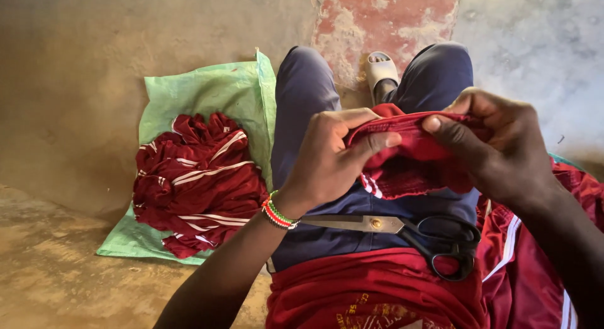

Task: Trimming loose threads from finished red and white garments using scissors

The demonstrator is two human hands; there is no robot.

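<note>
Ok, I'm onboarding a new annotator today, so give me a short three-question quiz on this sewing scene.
1. True or false: the scissors are held in the right hand.
2. Multiple choice: the pile of red striped garments lies on A) a green sack, B) a wooden stool, C) the person's lap.
3. Short answer: what does the left hand pinch together with the right hand?

Key:
1. False; the scissors rest on the lap, with neither hand on them.
2. A; the green sack lies on the floor.
3. A folded piece of red fabric.
</note>
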